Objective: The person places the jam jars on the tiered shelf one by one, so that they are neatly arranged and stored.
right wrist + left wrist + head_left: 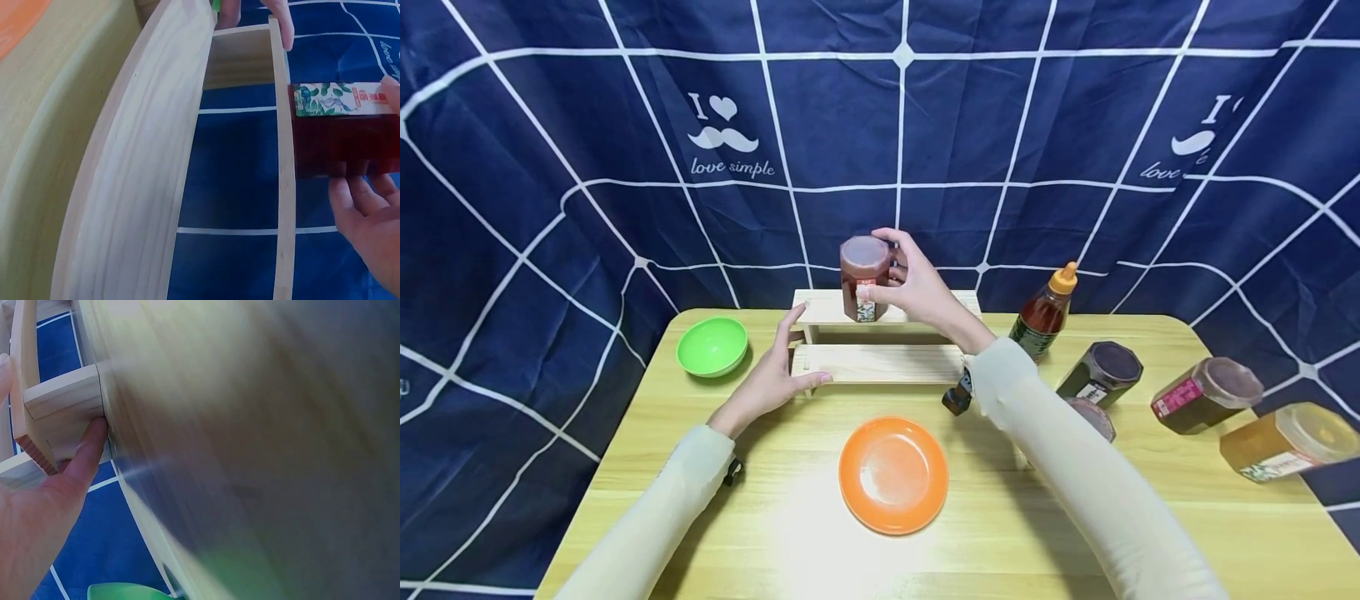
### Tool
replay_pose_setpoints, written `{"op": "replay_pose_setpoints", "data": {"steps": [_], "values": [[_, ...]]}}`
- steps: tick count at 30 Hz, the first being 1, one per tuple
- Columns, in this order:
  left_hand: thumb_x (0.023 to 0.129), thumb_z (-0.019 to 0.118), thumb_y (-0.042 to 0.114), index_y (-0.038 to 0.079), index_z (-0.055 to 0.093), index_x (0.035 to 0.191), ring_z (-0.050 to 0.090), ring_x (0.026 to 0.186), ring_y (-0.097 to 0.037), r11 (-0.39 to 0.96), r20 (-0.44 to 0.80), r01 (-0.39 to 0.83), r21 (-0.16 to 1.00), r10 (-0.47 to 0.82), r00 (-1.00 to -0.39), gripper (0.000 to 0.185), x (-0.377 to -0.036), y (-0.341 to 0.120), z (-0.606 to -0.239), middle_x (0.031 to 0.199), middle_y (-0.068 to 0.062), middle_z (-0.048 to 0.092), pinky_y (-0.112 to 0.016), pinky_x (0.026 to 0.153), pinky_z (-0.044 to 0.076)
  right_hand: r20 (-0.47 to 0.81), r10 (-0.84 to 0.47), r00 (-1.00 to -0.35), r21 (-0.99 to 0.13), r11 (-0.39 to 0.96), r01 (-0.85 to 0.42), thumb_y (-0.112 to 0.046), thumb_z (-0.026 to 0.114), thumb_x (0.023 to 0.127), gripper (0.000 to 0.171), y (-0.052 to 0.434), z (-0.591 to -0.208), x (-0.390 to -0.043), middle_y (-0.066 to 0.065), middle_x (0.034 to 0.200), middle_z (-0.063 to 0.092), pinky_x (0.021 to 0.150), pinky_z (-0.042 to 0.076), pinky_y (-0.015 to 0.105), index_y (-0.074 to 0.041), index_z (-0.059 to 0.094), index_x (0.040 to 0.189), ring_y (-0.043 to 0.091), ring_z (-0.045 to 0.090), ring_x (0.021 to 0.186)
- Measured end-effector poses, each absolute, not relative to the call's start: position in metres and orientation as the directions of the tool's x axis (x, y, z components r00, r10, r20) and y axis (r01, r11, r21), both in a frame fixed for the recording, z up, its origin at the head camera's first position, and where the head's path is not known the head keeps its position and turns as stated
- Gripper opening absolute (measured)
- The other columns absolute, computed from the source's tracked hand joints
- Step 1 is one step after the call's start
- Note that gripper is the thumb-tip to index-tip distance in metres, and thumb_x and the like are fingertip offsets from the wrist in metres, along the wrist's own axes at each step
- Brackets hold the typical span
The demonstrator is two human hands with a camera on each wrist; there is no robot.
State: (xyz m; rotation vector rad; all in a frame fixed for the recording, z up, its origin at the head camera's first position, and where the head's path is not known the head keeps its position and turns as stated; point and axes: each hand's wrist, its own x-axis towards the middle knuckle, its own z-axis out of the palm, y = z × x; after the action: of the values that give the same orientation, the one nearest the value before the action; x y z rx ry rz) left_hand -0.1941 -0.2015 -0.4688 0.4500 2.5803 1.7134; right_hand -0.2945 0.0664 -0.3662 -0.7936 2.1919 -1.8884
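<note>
A two-tier wooden shelf (880, 364) stands at the back of the table. My left hand (772, 371) grips its left end, thumb over the lower board and fingers at the upper tier's side. In the left wrist view a finger lies along the wooden side piece (69, 425). My right hand (917, 283) holds a dark red jar (862, 271) upright by its sides, lid on top, at the upper board. The right wrist view has the jar's base against that board (285, 137), its label (340, 99) showing and fingers (359, 203) round it.
An orange plate (893, 475) lies in front of the shelf. A green bowl (712, 347) stands left. On the right are a sauce bottle (1045, 312) with a yellow cap, dark jars (1101, 372) (1206, 396), an amber jar (1288, 442) and a partly hidden jar (1093, 417). A blue curtain (850, 125) hangs behind.
</note>
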Motion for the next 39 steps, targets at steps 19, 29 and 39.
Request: {"op": "replay_pose_setpoints", "data": {"steps": [19,29,39], "values": [[0.090,0.088,-0.003,0.013,0.011,0.173,0.051,0.138,-0.055,0.348,0.142,0.227,0.910,0.253,-0.957,0.114,-0.176,-0.191,-0.437,0.157,-0.041,0.042,-0.067,0.110,0.044,0.194,-0.390,-0.900,-0.953,0.143,-0.268,-0.013,0.084,0.096,0.091,0.095,-0.346,-0.258,0.023,0.156,0.052,0.123,0.036,0.054,-0.011,0.029,0.168,0.035,0.051,0.147],[0.091,0.088,-0.003,0.010,0.010,0.172,0.048,0.140,-0.057,0.353,0.155,0.245,0.903,0.264,-0.952,0.114,-0.176,-0.191,-0.438,0.157,-0.042,0.041,-0.069,0.111,0.042,0.224,-0.388,-0.894,-0.934,0.175,-0.310,-0.009,0.079,0.099,0.080,0.133,-0.335,-0.232,0.019,0.155,0.055,0.120,0.041,0.052,-0.009,0.034,0.166,0.033,0.056,0.144],[0.089,0.088,-0.004,0.013,0.012,0.173,0.049,0.140,-0.055,0.361,0.152,0.237,0.902,0.247,-0.957,0.115,-0.180,-0.193,-0.446,0.156,-0.042,0.042,-0.069,0.110,0.043,0.191,-0.389,-0.901,-0.939,0.194,-0.283,-0.009,0.073,0.104,0.072,0.174,-0.327,-0.208,0.014,0.157,0.053,0.116,0.045,0.033,-0.007,0.035,0.165,0.032,0.053,0.147]]}}
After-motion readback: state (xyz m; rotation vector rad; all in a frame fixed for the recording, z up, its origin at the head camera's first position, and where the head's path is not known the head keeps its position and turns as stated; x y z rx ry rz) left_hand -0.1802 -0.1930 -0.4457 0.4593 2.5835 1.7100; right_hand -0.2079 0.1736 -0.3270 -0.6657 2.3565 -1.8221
